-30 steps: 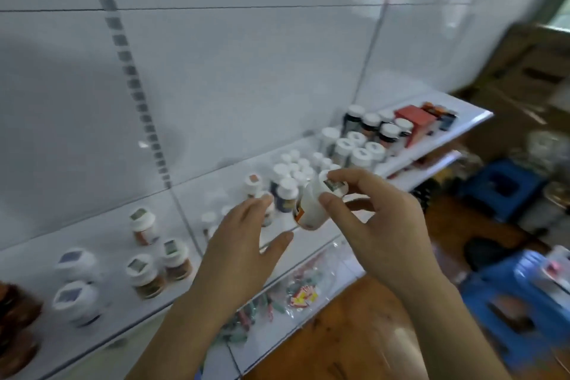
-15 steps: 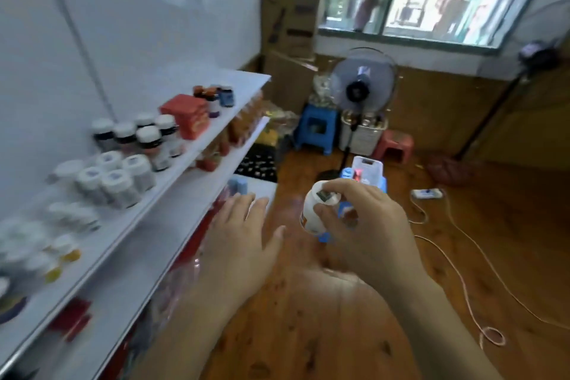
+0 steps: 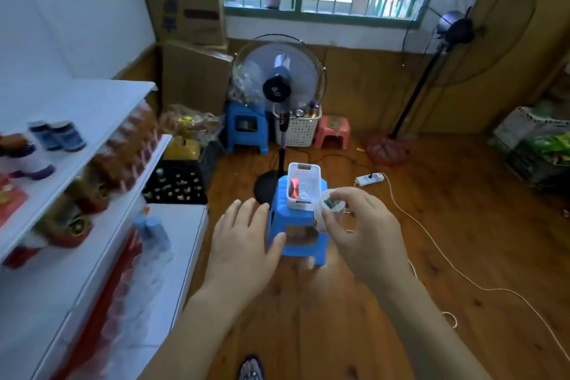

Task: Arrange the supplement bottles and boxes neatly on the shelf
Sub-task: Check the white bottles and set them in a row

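My right hand (image 3: 364, 231) grips a small white supplement bottle (image 3: 325, 213) by its cap end, held in the air over the floor. My left hand (image 3: 243, 241) hovers open beside it, fingers spread, holding nothing. Just beyond both hands a white basket (image 3: 303, 187) stands on a blue stool (image 3: 297, 225); a red box and a white bottle lie in it. The white shelf (image 3: 71, 170) runs along the left, with two dark blue bottles (image 3: 58, 136) on its top board and blurred red-brown packs below.
A standing fan (image 3: 277, 86) rises behind the stool, with a second blue stool, a white basket and a pink stool (image 3: 333, 133) behind it. A power strip (image 3: 368, 178) and white cord trail over the wooden floor. Cardboard boxes stand in the back left corner, and a black crate by the shelf.
My view has swung right, away from the shelf and toward the room. My right hand still holds the white bottle, now near the basket on the blue stool; my left hand stays open.
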`<action>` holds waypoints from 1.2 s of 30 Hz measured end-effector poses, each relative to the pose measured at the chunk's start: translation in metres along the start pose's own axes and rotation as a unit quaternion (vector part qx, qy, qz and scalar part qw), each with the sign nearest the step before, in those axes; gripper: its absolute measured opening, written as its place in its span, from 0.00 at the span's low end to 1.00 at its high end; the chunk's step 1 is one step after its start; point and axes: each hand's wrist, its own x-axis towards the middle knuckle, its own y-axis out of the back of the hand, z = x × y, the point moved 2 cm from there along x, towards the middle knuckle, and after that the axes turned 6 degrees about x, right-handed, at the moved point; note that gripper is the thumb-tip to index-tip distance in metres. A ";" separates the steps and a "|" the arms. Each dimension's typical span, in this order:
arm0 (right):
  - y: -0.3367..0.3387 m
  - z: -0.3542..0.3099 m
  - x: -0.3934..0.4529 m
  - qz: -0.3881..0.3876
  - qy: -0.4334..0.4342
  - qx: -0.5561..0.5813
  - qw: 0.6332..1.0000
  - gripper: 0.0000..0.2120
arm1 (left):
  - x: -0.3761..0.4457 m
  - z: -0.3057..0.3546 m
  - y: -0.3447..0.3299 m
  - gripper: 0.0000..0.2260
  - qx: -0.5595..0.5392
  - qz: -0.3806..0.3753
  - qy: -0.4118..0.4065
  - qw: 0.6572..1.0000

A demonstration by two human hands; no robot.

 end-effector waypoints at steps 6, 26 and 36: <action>-0.045 0.078 0.118 -0.005 -0.045 -0.038 0.998 0.12 | 0.140 0.011 -0.053 0.26 -0.005 -0.049 -0.029 0.998; -0.311 0.447 0.309 -0.247 -0.094 -0.101 0.959 0.15 | 0.418 0.021 -0.365 0.28 0.054 -0.206 0.034 0.977; -0.418 0.543 0.279 -0.324 -0.037 -0.208 0.922 0.09 | 0.439 -0.018 -0.494 0.29 0.053 -0.213 0.032 0.975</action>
